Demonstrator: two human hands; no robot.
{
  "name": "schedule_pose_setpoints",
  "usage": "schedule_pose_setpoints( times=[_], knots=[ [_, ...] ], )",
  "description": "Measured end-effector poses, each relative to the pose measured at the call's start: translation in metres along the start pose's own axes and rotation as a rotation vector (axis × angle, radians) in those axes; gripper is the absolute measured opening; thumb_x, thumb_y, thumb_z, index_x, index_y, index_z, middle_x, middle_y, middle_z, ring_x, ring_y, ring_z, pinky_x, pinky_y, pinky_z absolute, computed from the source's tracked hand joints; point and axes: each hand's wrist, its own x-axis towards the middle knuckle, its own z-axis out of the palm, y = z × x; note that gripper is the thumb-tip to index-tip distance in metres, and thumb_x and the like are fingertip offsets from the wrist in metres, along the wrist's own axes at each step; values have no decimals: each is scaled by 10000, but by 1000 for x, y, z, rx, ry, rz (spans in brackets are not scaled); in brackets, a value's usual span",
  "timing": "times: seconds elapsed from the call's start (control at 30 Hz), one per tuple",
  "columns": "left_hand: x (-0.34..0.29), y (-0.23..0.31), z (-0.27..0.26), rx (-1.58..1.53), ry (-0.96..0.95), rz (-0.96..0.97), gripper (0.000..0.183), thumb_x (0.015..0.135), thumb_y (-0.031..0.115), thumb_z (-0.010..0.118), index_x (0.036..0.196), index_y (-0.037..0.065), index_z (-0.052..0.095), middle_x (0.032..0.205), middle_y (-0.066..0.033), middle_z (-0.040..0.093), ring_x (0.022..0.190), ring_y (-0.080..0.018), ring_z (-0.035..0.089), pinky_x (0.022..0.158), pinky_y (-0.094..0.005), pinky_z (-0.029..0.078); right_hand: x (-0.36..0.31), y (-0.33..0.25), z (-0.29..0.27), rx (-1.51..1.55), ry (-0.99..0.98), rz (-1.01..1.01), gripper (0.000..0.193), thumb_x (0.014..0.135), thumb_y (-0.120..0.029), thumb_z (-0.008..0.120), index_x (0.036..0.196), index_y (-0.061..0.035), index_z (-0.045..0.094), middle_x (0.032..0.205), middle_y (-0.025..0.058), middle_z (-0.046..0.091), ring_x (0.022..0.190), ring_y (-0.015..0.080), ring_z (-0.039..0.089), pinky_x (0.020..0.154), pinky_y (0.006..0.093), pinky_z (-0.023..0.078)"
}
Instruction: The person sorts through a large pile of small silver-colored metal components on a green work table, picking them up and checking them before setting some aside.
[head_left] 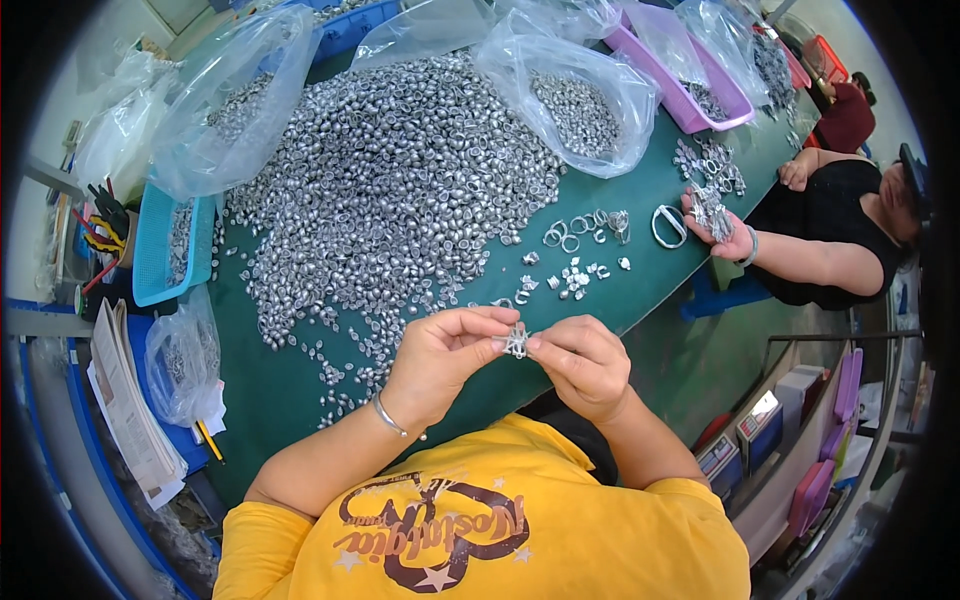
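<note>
Near the table's front edge, my left hand [437, 368] and my right hand [588, 368] meet, each closed in a pinch on one small silver metal piece [516, 342] with several prongs or openings. Its exact kind cannot be made out. Just beyond my fingers lie small loose silver castings [574, 279]. Farther off is a row of silver rings [570, 240]. A large heap of small, rounded silver metal pieces [400, 160] spreads over the green table, ahead and to the left of my hands.
Clear plastic bags [625, 150] of metal parts stand on the table [640, 270]. A blue basket [155, 250] is at left, a lilac tray [720, 85] at far right. On the right, a co-worker's hand [735, 240] holds silver pieces beside a bangle-like ring [668, 227].
</note>
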Motion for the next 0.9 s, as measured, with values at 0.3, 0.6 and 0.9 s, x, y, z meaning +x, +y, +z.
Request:
schedule_pose_setpoints(
  times=[0.3,0.6,0.9],
  knots=[
    [-2,4,1,9,-12,3,144,812,-112,544,923,-60,620,1158,-209,563,1011,-234,600,908,-317,477,-2,-1,-1,-75,-48,-95,232,650,-21,648,881,-4,666,805,82,625,666,217,594,538,272,478],
    [-3,4,-2,3,53,-140,176,812,4,637,983,-36,619,1068,-132,606,843,-137,615,714,-248,526,0,0,-3,-98,-58,-112,223,634,-6,656,857,-5,666,811,88,625,672,220,597,564,281,490],
    [-3,-1,-4,-289,27,-186,174,844,-13,588,1011,15,547,941,-103,610,874,-180,628,796,-316,553,-13,-14,13,345,-13,533,155,808,34,615,960,39,590,882,116,608,746,160,600,639,250,491]
  ],
)
